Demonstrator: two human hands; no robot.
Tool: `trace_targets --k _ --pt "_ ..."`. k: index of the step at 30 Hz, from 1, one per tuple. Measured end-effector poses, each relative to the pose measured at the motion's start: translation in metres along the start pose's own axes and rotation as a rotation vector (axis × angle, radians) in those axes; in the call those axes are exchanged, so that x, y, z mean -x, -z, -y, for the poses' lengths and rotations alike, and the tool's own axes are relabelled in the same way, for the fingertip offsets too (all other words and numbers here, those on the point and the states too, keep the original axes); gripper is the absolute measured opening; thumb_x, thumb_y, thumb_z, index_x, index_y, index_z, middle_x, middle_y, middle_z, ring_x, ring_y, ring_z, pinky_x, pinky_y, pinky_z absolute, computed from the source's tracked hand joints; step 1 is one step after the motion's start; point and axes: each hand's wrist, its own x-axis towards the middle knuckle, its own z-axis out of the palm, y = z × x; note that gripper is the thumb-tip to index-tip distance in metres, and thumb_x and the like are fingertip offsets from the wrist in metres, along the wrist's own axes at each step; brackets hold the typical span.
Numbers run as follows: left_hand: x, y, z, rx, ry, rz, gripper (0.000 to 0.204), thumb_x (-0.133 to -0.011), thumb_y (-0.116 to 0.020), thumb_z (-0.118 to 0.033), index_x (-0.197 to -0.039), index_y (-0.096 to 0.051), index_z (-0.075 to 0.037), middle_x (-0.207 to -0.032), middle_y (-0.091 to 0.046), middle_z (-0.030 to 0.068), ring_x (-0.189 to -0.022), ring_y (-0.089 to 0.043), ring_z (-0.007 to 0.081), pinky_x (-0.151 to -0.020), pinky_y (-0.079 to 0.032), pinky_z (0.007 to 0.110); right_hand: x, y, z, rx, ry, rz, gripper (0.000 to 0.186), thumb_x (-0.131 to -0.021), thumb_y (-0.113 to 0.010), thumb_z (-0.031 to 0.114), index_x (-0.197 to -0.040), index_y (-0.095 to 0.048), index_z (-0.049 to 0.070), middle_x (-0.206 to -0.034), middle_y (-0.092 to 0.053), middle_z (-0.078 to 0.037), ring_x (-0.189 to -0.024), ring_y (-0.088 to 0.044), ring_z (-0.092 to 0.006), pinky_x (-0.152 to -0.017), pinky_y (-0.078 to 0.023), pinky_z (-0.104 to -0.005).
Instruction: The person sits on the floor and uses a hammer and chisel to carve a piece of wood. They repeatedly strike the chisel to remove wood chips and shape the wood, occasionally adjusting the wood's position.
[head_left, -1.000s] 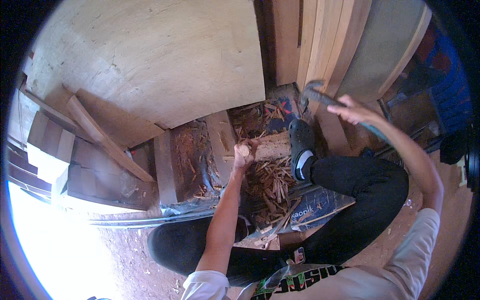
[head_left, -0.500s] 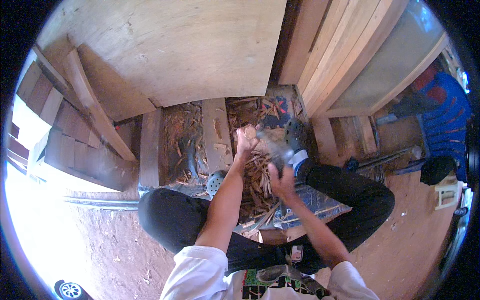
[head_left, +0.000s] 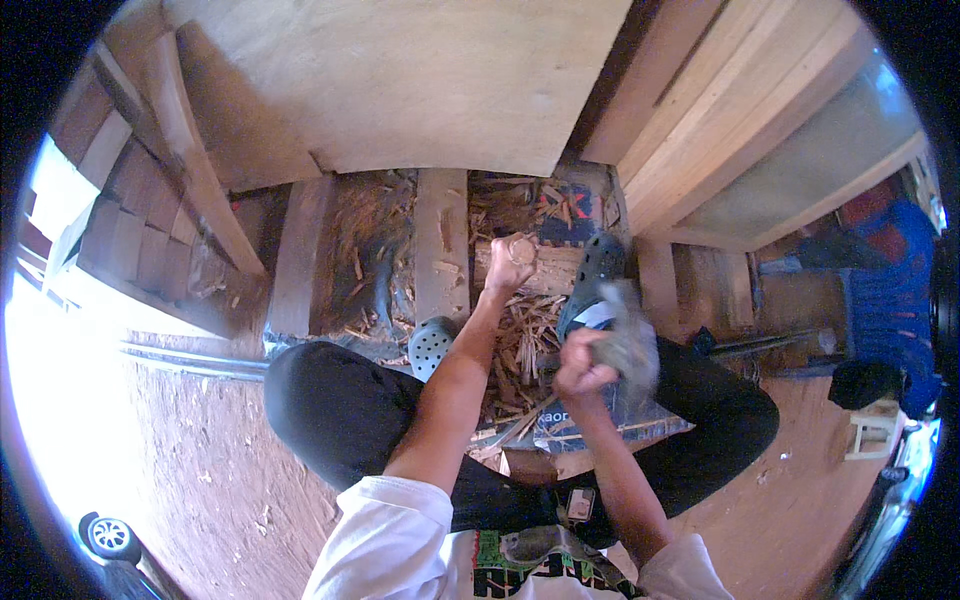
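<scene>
My left hand (head_left: 507, 272) is closed round a pale piece of wood (head_left: 521, 250), its round cut end facing up. This piece stands over a wooden block (head_left: 556, 266) between my feet; whether it touches the block I cannot tell. Lower and to the right, my right hand (head_left: 584, 366) grips a grey blade-like tool (head_left: 632, 345), smeared by motion, so its exact kind is unclear. The tool is apart from the wood, near my right knee. Split wood chips (head_left: 525, 335) lie heaped below both hands.
My clog-clad feet (head_left: 433, 347) flank the chips. A large plywood sheet (head_left: 420, 80) stands ahead, with timber boards (head_left: 740, 90) leaning to its right. Stacked wood (head_left: 150, 230) is at the left. A blue chair (head_left: 890, 300) and small stool (head_left: 872, 436) stand at the right.
My right hand has moved down and slightly right, drawing the tool away from the wood. My left hand keeps its hold on the wood. The whole view has shifted slightly.
</scene>
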Motion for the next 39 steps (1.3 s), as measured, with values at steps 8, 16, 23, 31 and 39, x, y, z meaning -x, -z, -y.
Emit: trace_targets --k 8,16,23,31,39 --pt "0.001 -0.012 0.047 -0.007 0.026 0.084 0.027 -0.068 -0.065 -0.016 -0.087 -0.058 0.001 -0.081 -0.057 0.0197 -0.078 -0.053 0.0342 -0.075 -0.043 0.039 0.005 -0.010 -0.006 0.190 -0.145 -0.064 0.040 -0.085 -0.056 0.027 -0.105 -0.052 -0.007 -0.075 -0.061 -0.019 -0.066 -0.061 -0.0320 -0.064 -0.048 -0.0390" --pt "0.011 -0.024 0.066 0.123 0.147 0.103 0.036 -0.063 -0.068 -0.016 -0.095 -0.059 -0.002 -0.093 -0.058 0.0198 -0.091 -0.051 0.0373 -0.083 -0.040 0.043 0.002 -0.019 -0.017 0.150 -0.020 -0.037 0.033 -0.085 -0.056 0.024 -0.098 -0.054 -0.006 -0.080 -0.060 -0.017 -0.073 -0.060 -0.0264 -0.065 -0.047 -0.0351" --pt "0.002 -0.001 0.013 0.113 0.131 0.140 0.012 -0.069 -0.064 -0.010 -0.074 -0.057 -0.002 -0.068 -0.055 0.0176 -0.065 -0.054 0.0355 -0.062 -0.043 0.041 -0.011 0.002 0.023 0.004 -0.163 -0.057 0.030 -0.086 -0.055 0.019 -0.105 -0.054 -0.004 -0.088 -0.060 -0.009 -0.081 -0.054 -0.0205 -0.079 -0.042 -0.0336" --pt "0.002 -0.007 0.024 -0.083 -0.127 -0.066 0.018 -0.067 -0.064 -0.012 -0.078 -0.061 0.001 -0.073 -0.059 0.0166 -0.061 -0.056 0.0350 -0.057 -0.045 0.038 -0.005 0.000 0.013 -0.113 0.356 -0.234 0.025 -0.086 -0.055 0.024 -0.092 -0.047 0.001 -0.066 -0.046 -0.007 -0.056 -0.044 -0.0150 -0.051 -0.035 -0.0259" --pt "0.005 0.004 0.023 -0.037 -0.076 0.111 0.018 -0.064 -0.066 -0.016 -0.075 -0.059 -0.003 -0.076 -0.059 0.0153 -0.073 -0.058 0.0306 -0.068 -0.045 0.039 -0.022 0.009 0.006 0.253 -0.185 0.082 0.043 -0.084 -0.056 0.035 -0.104 -0.055 -0.004 -0.090 -0.062 -0.023 -0.086 -0.060 -0.0381 -0.076 -0.045 -0.0423"
